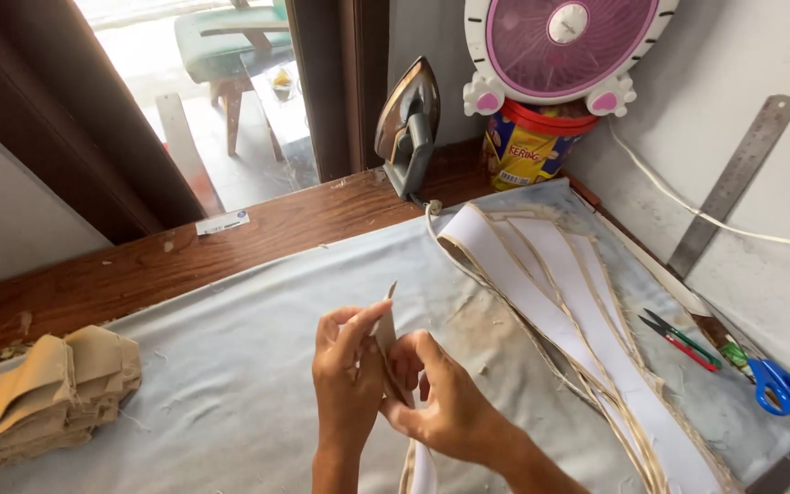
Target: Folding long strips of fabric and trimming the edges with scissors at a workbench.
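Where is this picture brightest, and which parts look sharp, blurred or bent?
Head view: daylight through the doorway blows out the top left; the hands and the strip they hold are slightly soft; the fan and ruler lean outward, bent by the wide lens.

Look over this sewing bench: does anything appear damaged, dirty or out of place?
Yes. The grey cloth covering the bench has brownish scorch-like stains near its middle, right of both hands, and stray threads scattered over it. The iron stands upright by the wall, and the scissors lie at the far right edge.
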